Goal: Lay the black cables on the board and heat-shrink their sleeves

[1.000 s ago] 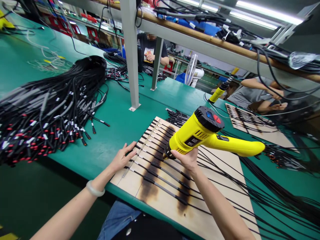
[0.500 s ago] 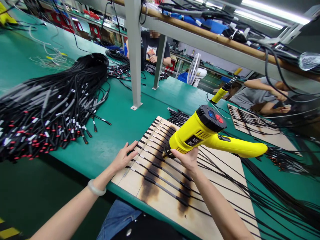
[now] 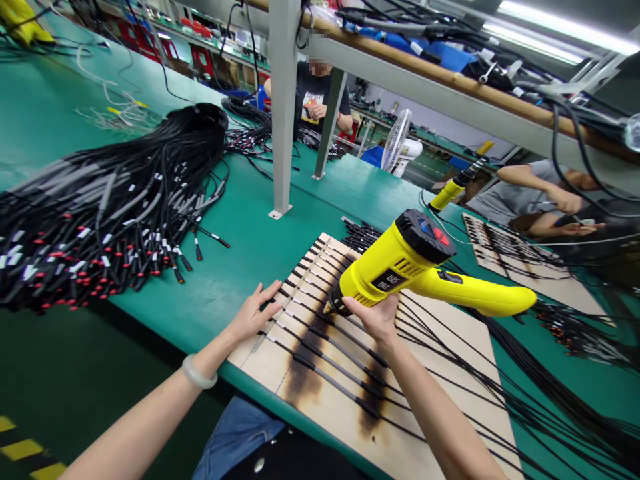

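Note:
A yellow heat gun [image 3: 380,273] with a black rear cap is held near its nozzle by my right hand [image 3: 375,317], from below. Its brass tip points left and down, over the cables. Under it lies a wooden board [image 3: 440,333] with dark scorch marks, carrying a row of black cables [image 3: 340,360] with grey sleeves. My left hand [image 3: 255,313] rests at the board's left edge, fingers spread, touching the cable ends; nothing is gripped in it.
A big bundle of black cables [image 3: 125,193] lies at the left on the green table [image 3: 240,267]. A metal post [image 3: 283,120] stands behind the board. A second yellow tool [image 3: 450,193], another board [image 3: 535,267] and two people are farther back.
The whole view has shifted slightly, so most things sit a little farther right. Both hands and the heat gun keep nearly the same places over the board.

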`<state>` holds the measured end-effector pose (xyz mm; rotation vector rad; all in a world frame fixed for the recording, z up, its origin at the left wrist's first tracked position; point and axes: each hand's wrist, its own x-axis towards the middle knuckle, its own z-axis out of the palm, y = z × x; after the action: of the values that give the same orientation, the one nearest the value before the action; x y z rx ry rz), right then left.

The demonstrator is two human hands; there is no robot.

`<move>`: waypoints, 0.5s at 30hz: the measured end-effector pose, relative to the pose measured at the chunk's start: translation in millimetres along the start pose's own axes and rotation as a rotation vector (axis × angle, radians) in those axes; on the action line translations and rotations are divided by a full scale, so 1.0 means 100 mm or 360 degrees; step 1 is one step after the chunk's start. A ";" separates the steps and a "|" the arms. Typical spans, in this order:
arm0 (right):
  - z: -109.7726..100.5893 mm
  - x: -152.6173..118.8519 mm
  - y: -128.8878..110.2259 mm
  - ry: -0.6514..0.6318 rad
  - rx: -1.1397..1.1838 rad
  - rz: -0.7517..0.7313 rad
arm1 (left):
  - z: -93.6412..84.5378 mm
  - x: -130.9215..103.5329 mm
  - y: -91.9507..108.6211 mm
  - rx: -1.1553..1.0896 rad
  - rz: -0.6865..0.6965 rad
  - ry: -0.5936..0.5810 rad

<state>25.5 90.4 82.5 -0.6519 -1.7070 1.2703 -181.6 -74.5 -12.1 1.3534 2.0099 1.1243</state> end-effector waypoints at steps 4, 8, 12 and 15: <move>0.01 -0.01 0.01 -0.0061 0.0014 -0.0004 | 0.00 0.00 0.01 -0.0024 0.0018 0.0004; 0.01 -0.03 0.06 -0.0125 0.0043 0.0016 | 0.00 -0.01 0.01 -0.0028 0.0017 0.0002; -0.01 -0.05 0.14 -0.0098 -0.0016 0.0008 | 0.00 -0.01 0.01 -0.0009 0.0004 0.0007; -0.01 -0.07 0.17 -0.0124 -0.0040 0.0002 | 0.00 -0.01 0.02 0.0006 -0.0021 0.0006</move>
<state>28.2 90.7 64.6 -0.6259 -1.7890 1.2919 -180.2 -75.6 -10.9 1.3390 2.0217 1.1190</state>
